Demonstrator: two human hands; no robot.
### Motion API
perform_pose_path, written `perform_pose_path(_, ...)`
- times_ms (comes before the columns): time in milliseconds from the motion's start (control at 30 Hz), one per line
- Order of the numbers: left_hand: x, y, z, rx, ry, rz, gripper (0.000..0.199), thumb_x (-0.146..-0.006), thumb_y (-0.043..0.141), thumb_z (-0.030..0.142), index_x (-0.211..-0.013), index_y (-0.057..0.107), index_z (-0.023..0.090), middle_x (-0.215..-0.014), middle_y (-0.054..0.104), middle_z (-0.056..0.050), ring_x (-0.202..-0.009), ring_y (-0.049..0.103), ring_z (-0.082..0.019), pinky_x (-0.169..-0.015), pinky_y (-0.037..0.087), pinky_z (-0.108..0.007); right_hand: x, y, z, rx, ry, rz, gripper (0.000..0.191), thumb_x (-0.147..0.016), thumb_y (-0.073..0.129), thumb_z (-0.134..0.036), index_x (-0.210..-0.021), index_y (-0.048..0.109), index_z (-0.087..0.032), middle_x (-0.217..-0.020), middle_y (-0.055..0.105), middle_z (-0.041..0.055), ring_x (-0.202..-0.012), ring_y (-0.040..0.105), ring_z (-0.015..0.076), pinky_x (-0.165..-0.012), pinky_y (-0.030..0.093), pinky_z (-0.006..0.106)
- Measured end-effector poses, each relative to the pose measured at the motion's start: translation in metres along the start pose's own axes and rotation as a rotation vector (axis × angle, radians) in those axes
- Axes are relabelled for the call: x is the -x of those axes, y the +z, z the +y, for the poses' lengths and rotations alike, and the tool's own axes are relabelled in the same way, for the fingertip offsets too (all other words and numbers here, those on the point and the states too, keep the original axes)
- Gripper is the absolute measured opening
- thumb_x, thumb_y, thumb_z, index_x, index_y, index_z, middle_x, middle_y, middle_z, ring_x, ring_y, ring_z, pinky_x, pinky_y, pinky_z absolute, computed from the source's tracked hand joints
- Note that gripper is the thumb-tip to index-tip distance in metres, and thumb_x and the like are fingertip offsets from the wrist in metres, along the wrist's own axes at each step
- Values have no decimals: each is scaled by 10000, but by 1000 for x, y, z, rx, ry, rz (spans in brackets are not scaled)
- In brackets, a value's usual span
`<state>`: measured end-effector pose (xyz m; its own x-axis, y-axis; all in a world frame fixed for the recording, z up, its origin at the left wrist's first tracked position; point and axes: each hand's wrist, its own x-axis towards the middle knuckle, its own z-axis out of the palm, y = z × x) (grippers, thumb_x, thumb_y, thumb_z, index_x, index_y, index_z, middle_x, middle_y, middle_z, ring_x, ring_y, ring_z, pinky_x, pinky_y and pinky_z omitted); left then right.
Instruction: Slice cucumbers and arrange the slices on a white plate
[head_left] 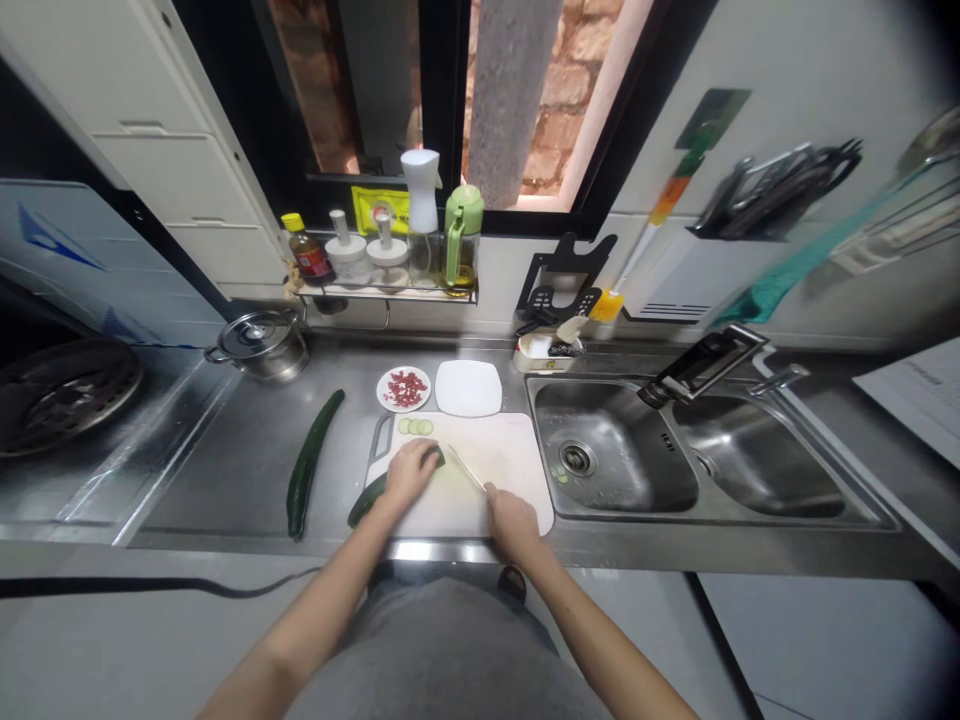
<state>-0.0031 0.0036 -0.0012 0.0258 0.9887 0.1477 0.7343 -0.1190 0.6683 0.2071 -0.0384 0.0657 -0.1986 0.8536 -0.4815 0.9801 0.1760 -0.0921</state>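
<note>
Knife point(468, 469) sits in closed right hand point(514, 522)

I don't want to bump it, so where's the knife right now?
In the head view, the knife is in the right hand, over the white cutting board, to the right of the left hand.

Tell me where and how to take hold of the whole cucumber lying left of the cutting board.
Grip the whole cucumber around its middle, coming from above with the left hand, the nearer one, closing across its width. It lies flat, long and slender, apart from the cutting board, so both long sides look reachable and a central hold should balance best.
</note>
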Motion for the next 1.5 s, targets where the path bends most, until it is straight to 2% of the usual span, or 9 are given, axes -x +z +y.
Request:
perform_pose_path(133, -5, -2, 0, 133, -59, 95, 273, -891, 502, 318, -1070, 665, 193, -1130, 668, -77, -1079, 593, -214, -960, 456, -363, -4, -8, 13, 112, 20, 119, 374, -929, 358, -147, -1249, 496, -282, -1031, 607, 82, -821, 630, 167, -654, 368, 259)
perform_pose_path(267, -13, -9, 7, 290, -89, 94, 283, -891, 503, 349, -1048, 676, 188, -1116, 675, -81, -1047, 612, -204, -914, 488, -345, -7, -9, 29, 209, -29, 331, 399, -926, 410, -190, -1303, 493, -291, -1082, 593, 92, -827, 580, 166, -674, 342, 277)
perform_pose_path(567, -16, -31, 36, 206, 82, -159, 350, -772, 659, 443, -1026, 689, 204, -1066, 686, -67, -1020, 597, -221, -929, 454, -348, -11, -4, 45, 246, -164, 693, 383, -897, 481, -182, -1249, 571, -302, -1103, 592, 73, -767, 446, 163, -675, 262, 296)
perform_pose_path(667, -17, -35, 42, 186, 77, -216, 319, -774, 655, 427, -997, 692, 202, -1019, 693, -58, -962, 608, -211, -877, 463, -321, -9, -4, 47, 233, -170, 682, 386, -903, 465, -186, -1258, 563, -303, -1124, 581, 73, -785, 428, 172, -684, 257, 298)
perform_pose_path(833, -19, -35, 45, 200, 64, -252, 264, -762, 666, 362, -968, 692, 198, -995, 690, -52, -933, 605, -200, -850, 453, -299, -5, -6, 46, 182, -124, 501, 425, -921, 403, -188, -1312, 521, -304, -1223, 537, 83, -862, 435, 191, -743, 274, 303)
perform_pose_path(1067, -13, -20, 48, 189, 31, -244, 141, -762, 650, 281, -867, 687, 194, -905, 683, -36, -895, 592, -187, -837, 439, -295, -6, 6, 49, 120, -116, 427, 493, -873, 439, -120, -1322, 521, -308, -1215, 539, 88, -899, 475, 192, -773, 310, 292)
perform_pose_path(1167, -16, -11, 39, 206, -33, -184, 87, -761, 627, 238, -812, 679, 190, -836, 678, -17, -832, 600, -161, -778, 448, -264, -9, 16, 55, 124, -108, 427, 500, -870, 435, -102, -1312, 538, -312, -1193, 553, 89, -903, 501, 190, -770, 324, 289)
perform_pose_path(1300, -29, -3, 18, 232, -242, -77, 115, -775, 605, 246, -833, 678, 178, -760, 674, -8, -708, 606, -132, -688, 456, -238, -13, 29, 62, 89, -88, 458, 487, -876, 441, -101, -1301, 555, -310, -1138, 578, 80, -904, 529, 179, -768, 341, 274)
perform_pose_path(1500, -55, 2, -5, 80, -411, 8, 115, -762, 627, 193, -854, 695, 181, -808, 703, -40, -783, 632, -165, -731, 453, -263, -17, 34, 66, 41, -57, 494, 464, -873, 443, -106, -1270, 588, -297, -1074, 602, 70, -857, 550, 165, -742, 358, 263)
